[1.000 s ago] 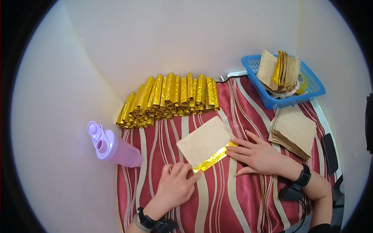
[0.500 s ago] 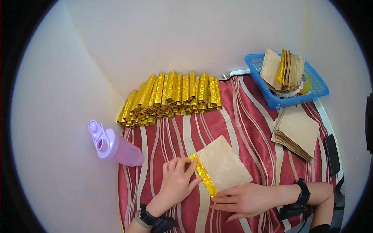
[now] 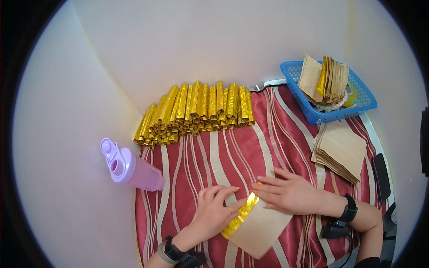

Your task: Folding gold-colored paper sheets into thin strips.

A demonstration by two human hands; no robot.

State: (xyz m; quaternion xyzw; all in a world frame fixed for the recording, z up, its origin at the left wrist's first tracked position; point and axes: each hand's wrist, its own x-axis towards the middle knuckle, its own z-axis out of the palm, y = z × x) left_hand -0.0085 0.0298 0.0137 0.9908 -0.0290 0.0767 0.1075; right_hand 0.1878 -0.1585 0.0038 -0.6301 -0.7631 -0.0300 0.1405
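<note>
A square sheet of brown paper (image 3: 263, 223) lies on the cloth before me, with a shiny gold foil strip (image 3: 241, 217) folded along its upper-left edge. Beside that strip is my left hand (image 3: 214, 210), its fingers apart and its thumb over the gold edge. My right hand (image 3: 290, 193) lies palm down with outstretched fingers across the strip's upper end and the sheet's corner. Neither hand is closed around the paper. Further back stands a heap of rolled or folded gold foil tubes (image 3: 196, 107), stacked in several layers.
A lilac shaker bottle (image 3: 138, 169) stands at the left. On the right are a stack of brown paper sheets (image 3: 342, 149), a blue basket (image 3: 330, 117) holding more paper and a tape roll, and a dark phone (image 3: 381, 177). Striped red cloth (image 3: 178, 178) covers the table.
The sheet has been turned, so its gold strip now slants up to the right. My right hand has moved up to the strip's upper end; my left hand has shifted slightly right.
</note>
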